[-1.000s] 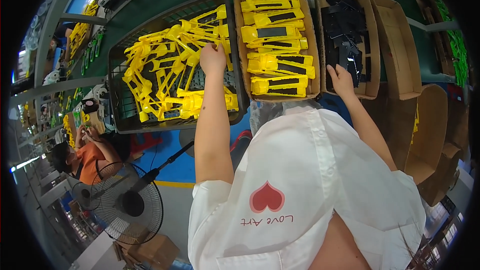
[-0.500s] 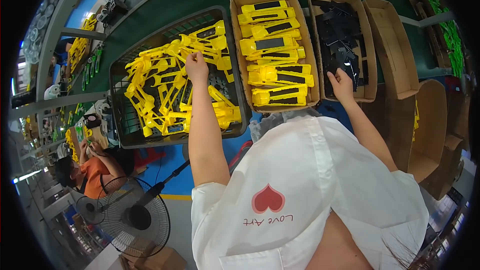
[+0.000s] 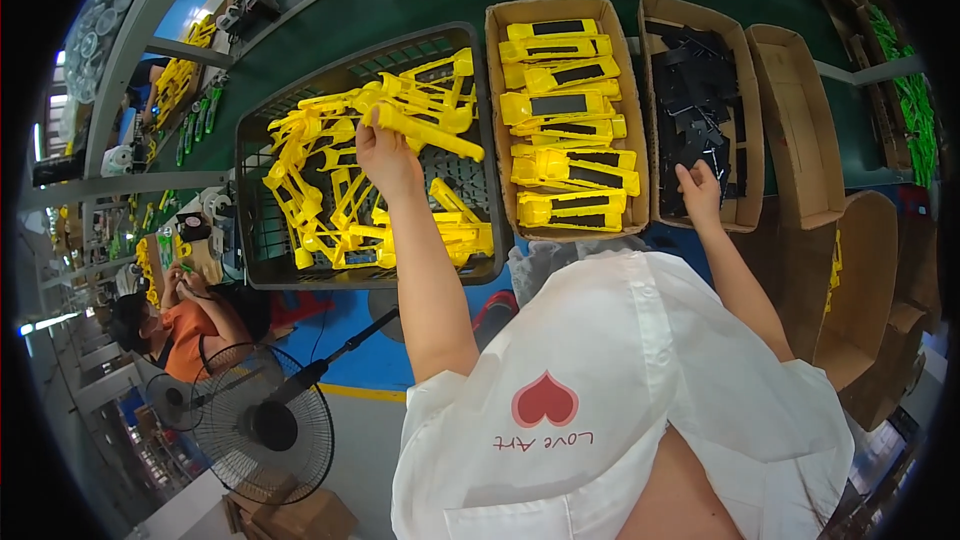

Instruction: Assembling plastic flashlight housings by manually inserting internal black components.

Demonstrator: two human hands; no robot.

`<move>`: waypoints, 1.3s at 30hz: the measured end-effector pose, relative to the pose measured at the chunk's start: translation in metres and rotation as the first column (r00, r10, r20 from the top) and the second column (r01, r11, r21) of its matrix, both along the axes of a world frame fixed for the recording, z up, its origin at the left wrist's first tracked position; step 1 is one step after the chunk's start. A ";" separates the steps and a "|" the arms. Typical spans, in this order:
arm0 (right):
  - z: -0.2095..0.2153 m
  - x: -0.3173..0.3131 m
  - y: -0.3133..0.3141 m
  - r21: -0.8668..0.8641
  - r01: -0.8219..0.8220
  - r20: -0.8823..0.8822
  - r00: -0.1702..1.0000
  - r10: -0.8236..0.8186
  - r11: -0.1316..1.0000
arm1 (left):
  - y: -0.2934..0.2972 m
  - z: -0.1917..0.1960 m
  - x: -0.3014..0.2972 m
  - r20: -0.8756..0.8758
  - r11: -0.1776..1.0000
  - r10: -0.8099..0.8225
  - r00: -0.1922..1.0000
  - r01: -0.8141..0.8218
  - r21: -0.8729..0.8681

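Note:
My left hand (image 3: 392, 162) is closed on one end of a long yellow plastic part (image 3: 435, 134), lifted above a dark plastic crate (image 3: 300, 285). Many similar yellow parts (image 3: 345, 230) lie jumbled in that crate. My right hand (image 3: 702, 195) is at the near end of a cardboard box (image 3: 757, 140) of thin black flat pieces (image 3: 690, 80). Its thumb and fingers are pinched together there, and what they hold, if anything, is lost against the dark pieces. Between my hands, yellow parts with black inserts (image 3: 570, 160) are stacked in another cardboard box (image 3: 634, 70).
A further shallow cardboard box (image 3: 800, 130) stands to the right, with a bigger carton (image 3: 865, 290) nearer me. All the boxes rest on a green table (image 3: 420, 0). A fan (image 3: 270, 425) stands at lower left, near a seated person in orange (image 3: 195, 340).
My left hand has raised a yellow part out of the pile. My right hand stays among the black pieces. The whole view has shifted slightly.

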State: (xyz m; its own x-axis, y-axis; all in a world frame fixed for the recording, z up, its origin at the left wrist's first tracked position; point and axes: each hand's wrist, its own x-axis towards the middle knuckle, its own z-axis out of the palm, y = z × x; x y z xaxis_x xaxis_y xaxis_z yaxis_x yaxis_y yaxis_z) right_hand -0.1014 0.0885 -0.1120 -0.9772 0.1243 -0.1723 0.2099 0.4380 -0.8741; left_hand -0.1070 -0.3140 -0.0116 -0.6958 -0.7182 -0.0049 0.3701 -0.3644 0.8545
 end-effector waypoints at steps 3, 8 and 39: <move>0.017 -0.005 -0.007 -0.320 0.101 0.097 0.993 -0.073 0.942 | 0.006 0.006 0.028 -0.457 0.822 -0.311 0.833 0.477 0.310; 0.062 -0.012 -0.029 -0.508 0.096 0.183 0.983 -0.002 0.856 | 0.060 0.007 0.039 -0.766 0.337 -0.321 0.557 0.823 0.457; 0.150 -0.004 -0.076 -0.617 -0.207 0.124 0.927 0.354 0.759 | 0.125 0.018 0.066 -0.056 0.559 -0.726 0.686 0.635 0.533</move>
